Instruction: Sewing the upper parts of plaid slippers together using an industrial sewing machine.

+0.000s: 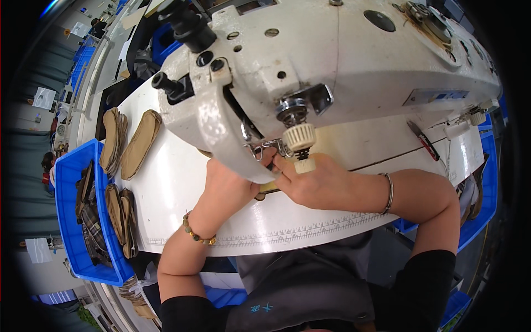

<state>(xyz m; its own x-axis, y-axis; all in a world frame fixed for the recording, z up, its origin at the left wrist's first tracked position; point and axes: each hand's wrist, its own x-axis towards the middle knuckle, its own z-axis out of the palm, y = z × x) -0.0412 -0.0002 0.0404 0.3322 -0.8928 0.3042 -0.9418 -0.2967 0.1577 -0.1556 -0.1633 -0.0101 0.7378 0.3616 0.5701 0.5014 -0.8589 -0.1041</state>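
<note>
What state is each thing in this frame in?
White metal sewing machine: standing on the white table; running or stopped, unclear.
Left hand: fingers bent, tips partly hidden; grip unclear.
Right hand: fingers bent, tips partly hidden; grip unclear.
Left blue plastic bin: open, holding plaid cloth.
Tan elongated fabric pieces: at the table's left, some stacked.
Slim black-and-red tool: lying down; open or closed, unclear.
</note>
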